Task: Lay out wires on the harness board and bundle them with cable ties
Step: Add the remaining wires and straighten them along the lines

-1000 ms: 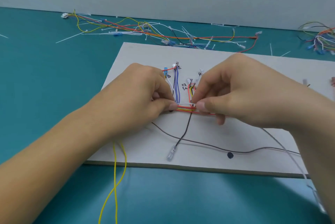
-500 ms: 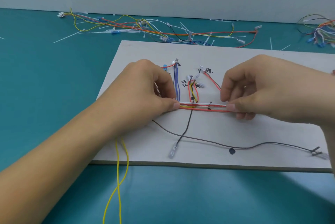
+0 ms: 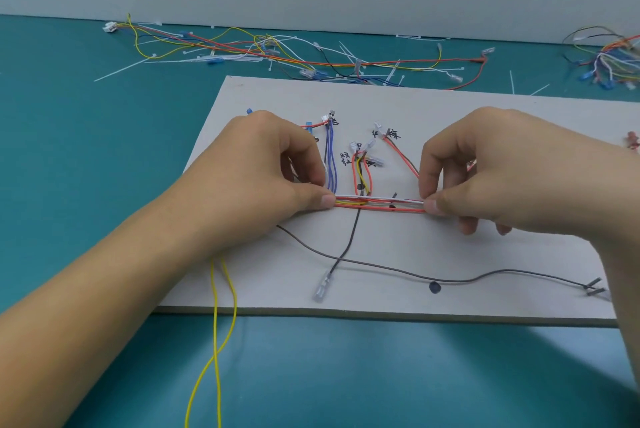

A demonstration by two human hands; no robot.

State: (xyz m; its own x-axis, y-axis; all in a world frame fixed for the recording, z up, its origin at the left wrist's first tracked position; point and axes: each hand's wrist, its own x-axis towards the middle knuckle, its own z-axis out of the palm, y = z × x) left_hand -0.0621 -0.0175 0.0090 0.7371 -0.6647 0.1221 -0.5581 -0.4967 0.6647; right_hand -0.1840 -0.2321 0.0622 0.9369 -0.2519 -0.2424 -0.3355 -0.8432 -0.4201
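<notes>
Squarely between left hand (image 3: 263,171) and right hand (image 3: 502,171), wire bundle (image 3: 379,205) on harness board (image 3: 398,240), both ends pinched

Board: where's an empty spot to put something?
Bare board along its far edge, behind the terminals, and between the red bundle and the brown wire. Crowded in the middle, where the left hand and right hand pinch it.

Workshop bench: harness board (image 3: 450,247), loose wires (image 3: 311,62)

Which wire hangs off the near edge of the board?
The yellow wire: from under the left hand it crosses the harness board's near edge; both dark wires end on the board.
</notes>
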